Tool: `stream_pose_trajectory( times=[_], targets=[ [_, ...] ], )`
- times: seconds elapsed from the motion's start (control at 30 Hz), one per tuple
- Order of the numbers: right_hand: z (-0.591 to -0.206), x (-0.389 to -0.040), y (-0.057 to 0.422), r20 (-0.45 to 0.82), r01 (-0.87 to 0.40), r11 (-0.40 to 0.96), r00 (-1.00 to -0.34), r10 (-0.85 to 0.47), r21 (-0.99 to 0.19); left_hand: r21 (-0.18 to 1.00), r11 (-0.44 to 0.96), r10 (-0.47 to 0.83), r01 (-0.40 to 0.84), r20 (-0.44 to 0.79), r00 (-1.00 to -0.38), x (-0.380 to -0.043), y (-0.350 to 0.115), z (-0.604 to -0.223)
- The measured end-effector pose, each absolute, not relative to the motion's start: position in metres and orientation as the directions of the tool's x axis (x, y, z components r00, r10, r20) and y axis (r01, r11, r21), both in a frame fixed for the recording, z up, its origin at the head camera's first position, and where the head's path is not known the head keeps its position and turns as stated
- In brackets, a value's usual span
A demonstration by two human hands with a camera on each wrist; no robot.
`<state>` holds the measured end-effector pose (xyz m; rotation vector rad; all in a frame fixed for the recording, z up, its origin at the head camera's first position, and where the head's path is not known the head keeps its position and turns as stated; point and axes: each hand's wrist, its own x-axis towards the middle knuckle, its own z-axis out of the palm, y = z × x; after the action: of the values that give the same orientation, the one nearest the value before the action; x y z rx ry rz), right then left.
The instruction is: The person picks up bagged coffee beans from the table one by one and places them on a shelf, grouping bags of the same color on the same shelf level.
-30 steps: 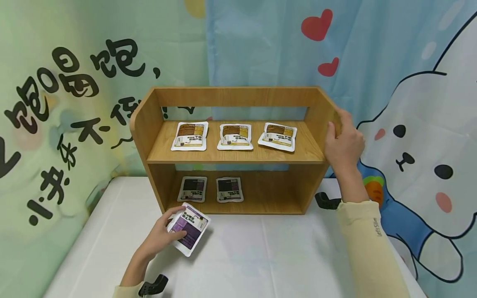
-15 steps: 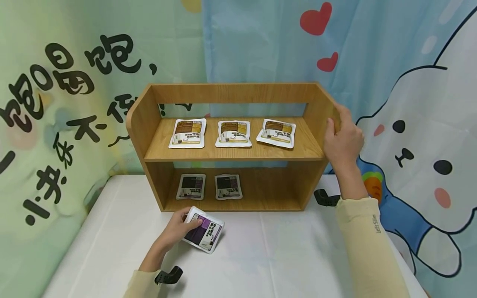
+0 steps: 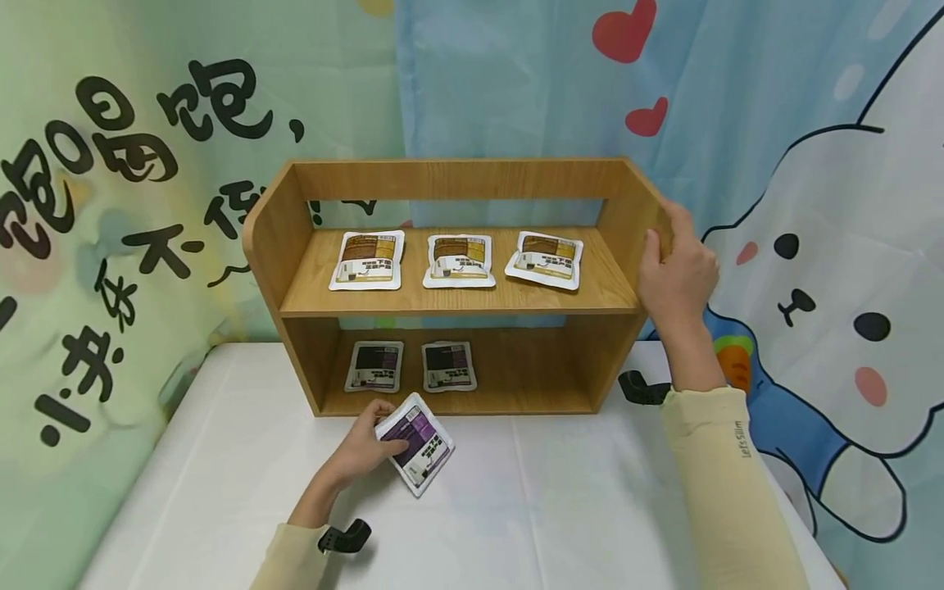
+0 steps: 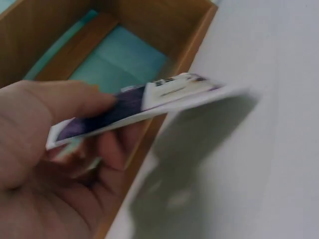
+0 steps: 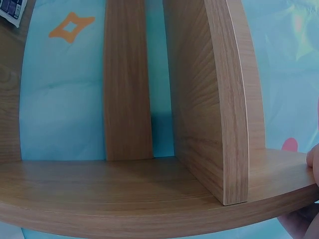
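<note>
A flat white pouch with a purple label [image 3: 418,445] is pinched by my left hand [image 3: 361,447], its thumb on the label. It is held tilted above the tabletop, in front of the shelf's lower level. The left wrist view shows the pouch [image 4: 129,109] nearly edge-on, with fingers curled beneath it. My right hand [image 3: 677,274] grips the right side panel of the two-level wooden shelf [image 3: 457,311]; some of its fingers are hidden behind the panel. Only part of this right hand [image 5: 311,199] shows in the right wrist view.
Two dark purple pouches [image 3: 374,366] lie on the lower level, towards the left. Three brown-and-yellow pouches [image 3: 459,262] lie in a row on the upper level. The shelf stands on a white-covered table [image 3: 472,508], with a printed curtain [image 3: 501,82] behind it.
My left hand has carried the purple pouch rightward and slightly up, turning it on the way. The right hand keeps its grip on the panel. The head view has shifted slightly.
</note>
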<state>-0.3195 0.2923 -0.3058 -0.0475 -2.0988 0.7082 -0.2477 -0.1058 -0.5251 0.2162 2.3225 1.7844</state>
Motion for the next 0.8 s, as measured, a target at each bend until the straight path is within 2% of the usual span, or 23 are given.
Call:
stream_pose_trajectory(
  times=[0.13, 0.33, 0.8],
  targets=[
    [-0.305, -0.320, 0.294, 0.750, -0.220, 0.837, -0.593, 0.293, -0.501, 0.974, 0.208, 0.208, 0.089, 0.045, -0.977, -0.250, -0.098, -0.531],
    [-0.305, -0.319, 0.296, 0.751, -0.216, 0.838, -0.591, 0.296, -0.500, 0.903, 0.358, 0.226, 0.239, 0.165, -0.960, -0.256, -0.082, -0.540],
    [-0.306, -0.319, 0.293, 0.752, -0.224, 0.837, -0.593, 0.290, -0.499, 0.955, 0.208, 0.238, 0.209, 0.158, -0.958, -0.287, -0.031, -0.536]
  ],
)
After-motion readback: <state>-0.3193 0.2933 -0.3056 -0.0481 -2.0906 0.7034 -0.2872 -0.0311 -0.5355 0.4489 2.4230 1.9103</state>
